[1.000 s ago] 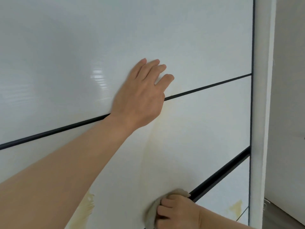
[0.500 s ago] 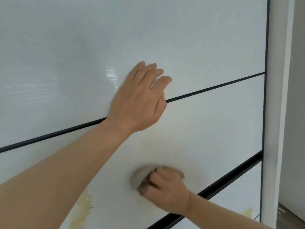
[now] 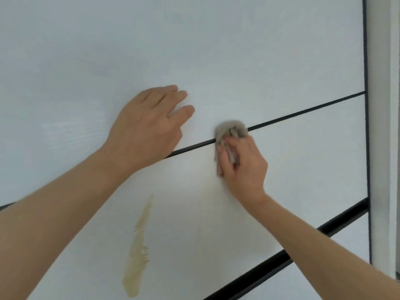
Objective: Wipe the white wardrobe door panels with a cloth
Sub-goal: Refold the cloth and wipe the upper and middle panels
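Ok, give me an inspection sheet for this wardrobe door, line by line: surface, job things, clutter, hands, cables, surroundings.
Surface: white door panels split by black divider strips; a yellowish streak lies on the middle panel, lower left.
Job's things: grey cloth, bunched, pressed on the upper strip.
Clutter: nothing seen.
Hands: left hand lies flat on the upper panel; right hand grips the cloth.
Cables: nothing seen.
Surroundings: white vertical frame at the door's right edge.

White wardrobe door panels [image 3: 281, 50], divided by black strips [image 3: 303, 109]; a yellowish smear [image 3: 137, 256] on the middle panel.
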`<act>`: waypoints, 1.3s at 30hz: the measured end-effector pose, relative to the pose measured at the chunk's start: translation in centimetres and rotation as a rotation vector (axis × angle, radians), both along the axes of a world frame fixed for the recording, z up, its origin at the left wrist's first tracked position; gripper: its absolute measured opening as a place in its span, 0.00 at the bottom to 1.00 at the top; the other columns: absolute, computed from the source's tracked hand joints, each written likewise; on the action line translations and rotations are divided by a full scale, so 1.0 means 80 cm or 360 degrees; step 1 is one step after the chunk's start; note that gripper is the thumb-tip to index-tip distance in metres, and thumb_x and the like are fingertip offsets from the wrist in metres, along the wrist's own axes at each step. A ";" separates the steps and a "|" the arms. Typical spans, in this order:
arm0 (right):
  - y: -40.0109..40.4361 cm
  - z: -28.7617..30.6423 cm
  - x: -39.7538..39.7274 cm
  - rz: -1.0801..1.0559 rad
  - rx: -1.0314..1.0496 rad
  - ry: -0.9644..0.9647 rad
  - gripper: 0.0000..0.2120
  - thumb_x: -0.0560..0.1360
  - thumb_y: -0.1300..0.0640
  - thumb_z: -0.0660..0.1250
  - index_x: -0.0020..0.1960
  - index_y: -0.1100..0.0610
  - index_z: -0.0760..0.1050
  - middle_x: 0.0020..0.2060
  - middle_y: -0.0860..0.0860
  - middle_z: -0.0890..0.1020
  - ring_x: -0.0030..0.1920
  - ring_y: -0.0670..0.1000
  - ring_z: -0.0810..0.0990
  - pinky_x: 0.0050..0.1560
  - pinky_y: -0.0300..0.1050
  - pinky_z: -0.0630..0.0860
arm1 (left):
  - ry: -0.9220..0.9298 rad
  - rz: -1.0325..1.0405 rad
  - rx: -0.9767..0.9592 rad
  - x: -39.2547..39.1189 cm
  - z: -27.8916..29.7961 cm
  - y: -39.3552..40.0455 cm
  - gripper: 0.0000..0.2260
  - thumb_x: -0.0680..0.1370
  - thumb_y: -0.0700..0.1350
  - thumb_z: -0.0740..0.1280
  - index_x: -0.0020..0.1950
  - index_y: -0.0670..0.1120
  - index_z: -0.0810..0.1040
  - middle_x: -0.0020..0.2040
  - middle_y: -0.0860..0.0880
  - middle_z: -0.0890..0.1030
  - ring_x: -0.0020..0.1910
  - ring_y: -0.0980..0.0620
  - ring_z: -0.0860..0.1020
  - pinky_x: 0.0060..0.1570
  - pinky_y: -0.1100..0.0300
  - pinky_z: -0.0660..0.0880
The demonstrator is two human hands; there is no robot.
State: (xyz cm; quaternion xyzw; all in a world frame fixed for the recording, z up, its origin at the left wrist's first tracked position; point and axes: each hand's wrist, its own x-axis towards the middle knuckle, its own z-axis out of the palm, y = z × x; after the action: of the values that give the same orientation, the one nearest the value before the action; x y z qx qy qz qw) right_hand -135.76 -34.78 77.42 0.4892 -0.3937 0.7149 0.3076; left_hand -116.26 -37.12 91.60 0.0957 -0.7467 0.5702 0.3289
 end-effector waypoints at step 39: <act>0.013 -0.152 0.162 -0.0144 0.1281 0.0228 0.14 0.72 0.44 0.67 0.31 0.46 0.68 0.21 0.43 0.61 0.22 0.48 0.61 0.23 0.39 0.57 | -0.0056 -0.0141 -0.0052 0.041 -0.005 -0.020 0.14 0.77 0.39 0.55 0.54 0.40 0.79 0.63 0.39 0.79 0.66 0.38 0.76 0.67 0.45 0.69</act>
State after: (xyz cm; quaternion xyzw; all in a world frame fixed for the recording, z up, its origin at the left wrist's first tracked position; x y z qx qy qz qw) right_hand -122.84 -33.77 65.23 0.6012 -0.6406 0.4538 0.1493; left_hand -112.94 -38.69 91.16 0.0472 -0.7464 0.5688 0.3422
